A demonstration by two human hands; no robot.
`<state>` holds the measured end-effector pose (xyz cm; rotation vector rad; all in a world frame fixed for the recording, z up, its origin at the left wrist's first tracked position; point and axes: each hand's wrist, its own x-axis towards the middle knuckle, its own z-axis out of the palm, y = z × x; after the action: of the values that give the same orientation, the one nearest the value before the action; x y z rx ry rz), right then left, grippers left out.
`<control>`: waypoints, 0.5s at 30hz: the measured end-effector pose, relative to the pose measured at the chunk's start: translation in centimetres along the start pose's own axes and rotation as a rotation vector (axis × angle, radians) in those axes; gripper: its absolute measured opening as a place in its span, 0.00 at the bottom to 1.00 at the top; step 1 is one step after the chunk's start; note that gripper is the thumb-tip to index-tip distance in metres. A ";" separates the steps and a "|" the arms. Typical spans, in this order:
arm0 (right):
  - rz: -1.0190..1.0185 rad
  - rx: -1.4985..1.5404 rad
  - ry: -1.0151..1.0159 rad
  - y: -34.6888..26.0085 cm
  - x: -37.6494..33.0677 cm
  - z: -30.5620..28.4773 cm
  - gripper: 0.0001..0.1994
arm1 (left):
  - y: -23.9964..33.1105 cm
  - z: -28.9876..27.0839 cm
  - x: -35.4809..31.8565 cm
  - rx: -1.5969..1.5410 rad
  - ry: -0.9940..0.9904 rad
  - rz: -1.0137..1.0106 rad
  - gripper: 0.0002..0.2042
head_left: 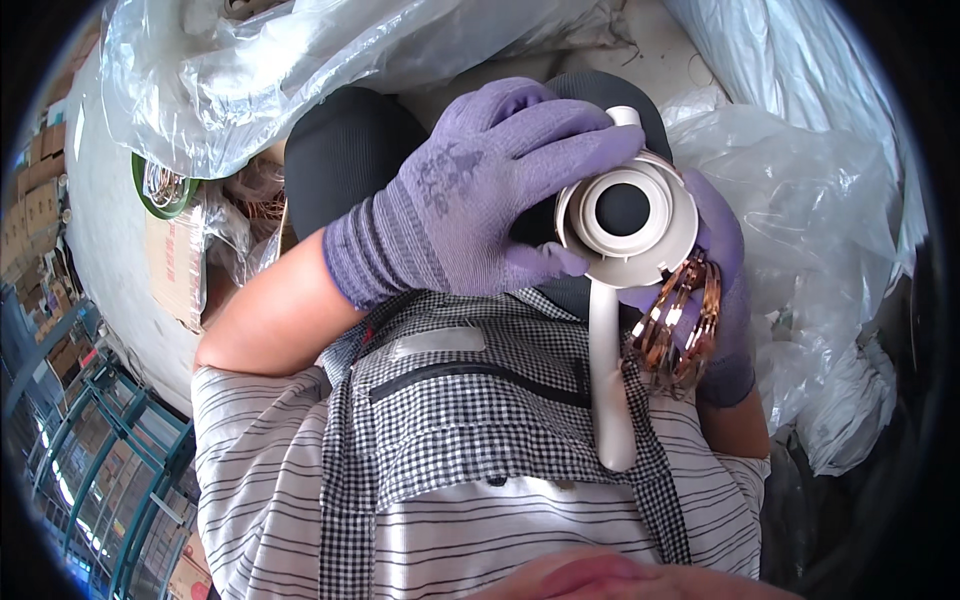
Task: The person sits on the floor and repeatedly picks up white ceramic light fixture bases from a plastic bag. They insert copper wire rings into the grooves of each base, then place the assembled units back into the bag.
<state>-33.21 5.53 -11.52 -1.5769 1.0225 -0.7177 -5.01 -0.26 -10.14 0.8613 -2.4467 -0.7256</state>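
A cream plastic jug-like part (681,222), round and hollow with an inner ring, is held over my lap with its opening facing up. Its long curved handle (612,390) points toward my apron, and a short white stub (624,116) juts out at the far side. My left hand (480,190), in a purple glove, grips its left rim between fingers and thumb. On the right, my gloved right hand (722,235) supports the part from the side and below. A bundle of shiny copper-coloured strips (683,318) hangs at that hand, partly covering it; how it is held is unclear.
Clear plastic sheeting (250,80) lies at the far left, with more plastic bags (800,210) on the right. An opened cardboard box (178,262) and a green-rimmed container (165,188) of wire stand left. Beyond are a teal metal frame (125,450) and stacked cartons (38,180).
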 end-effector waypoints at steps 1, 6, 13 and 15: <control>0.031 0.106 0.036 0.1 -0.1 0.4 0.48 | 0.1 0.2 -0.1 -0.021 0.023 -0.008 0.47; 0.070 0.099 0.025 0.4 0.0 0.4 0.45 | 0.4 2.9 -0.4 -0.083 0.219 -0.034 0.51; -0.114 0.023 0.003 2.2 0.1 -0.2 0.46 | -0.9 4.2 0.7 -0.134 0.268 0.022 0.51; -0.105 -0.043 0.043 3.0 -0.2 -0.1 0.46 | -0.5 4.3 0.8 -0.184 0.284 0.022 0.52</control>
<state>-34.13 5.54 -14.40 -1.6683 0.9981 -0.8091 -7.73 0.30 -13.51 0.8045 -2.1009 -0.7507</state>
